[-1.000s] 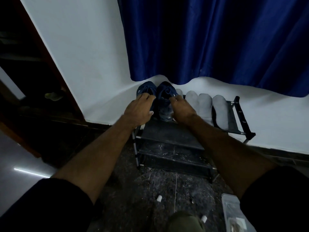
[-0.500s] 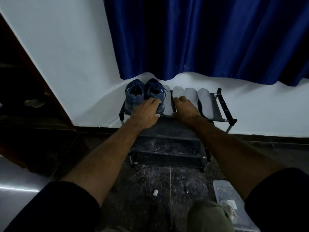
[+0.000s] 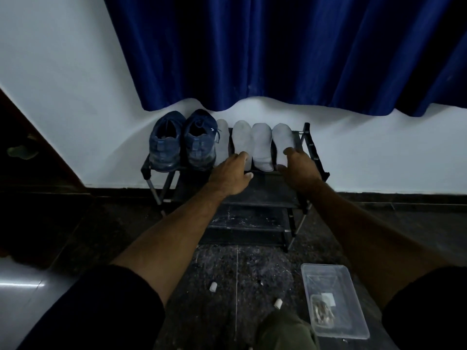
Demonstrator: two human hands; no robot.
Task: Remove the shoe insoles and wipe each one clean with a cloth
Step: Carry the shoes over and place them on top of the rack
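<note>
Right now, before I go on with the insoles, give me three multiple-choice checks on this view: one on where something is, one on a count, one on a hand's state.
1. Where do the shoes stand on the rack?
A. at its left end
B. at its right end
C. on its bottom shelf

2. How many grey insoles lie on the top shelf?
A. two
B. four
C. six

3. What is the left hand doing?
A. gripping a shoe
B. holding a cloth
C. reaching with loose fingers toward an insole, holding nothing

Answers:
1 A, the pair sits left of all the insoles.
2 B, four grey soles lie side by side right of the shoes.
3 C, its fingers lie at the near end of the second insole, with nothing in the hand.
</note>
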